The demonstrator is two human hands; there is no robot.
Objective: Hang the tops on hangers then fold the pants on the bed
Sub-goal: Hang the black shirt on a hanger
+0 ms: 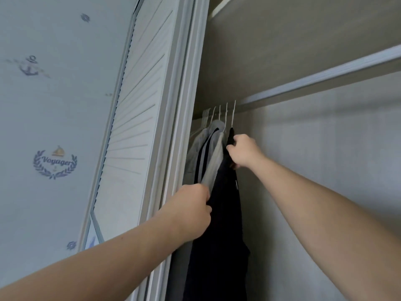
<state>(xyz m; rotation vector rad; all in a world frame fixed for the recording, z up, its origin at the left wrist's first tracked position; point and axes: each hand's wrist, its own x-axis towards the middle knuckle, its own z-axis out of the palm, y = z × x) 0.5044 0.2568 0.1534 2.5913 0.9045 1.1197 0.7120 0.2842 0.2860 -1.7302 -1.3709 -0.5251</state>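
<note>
Right of the louvred door (pixel 138 105), the left hand (pixel 191 211) grips the edge of the dark top (pixel 219 235). The top hangs long and navy-black from a white hanger (pixel 233 115) beside grey tops (pixel 213 153). The right hand (pixel 245 152) clutches its shoulder.

The right grip (pixel 245 152) held the dark top (pixel 221 235) near its shoulder, just under a white hanger (pixel 233 115). The left grip (pixel 191 211) clutched its left edge lower down. Grey tops (pixel 214 159) hung just beside it, next to the louvred door (pixel 138 105).

dark top (pixel 219 224): matt cloth | hangers (pixel 233 114): white | louvred door (pixel 134 118): smooth white
</note>
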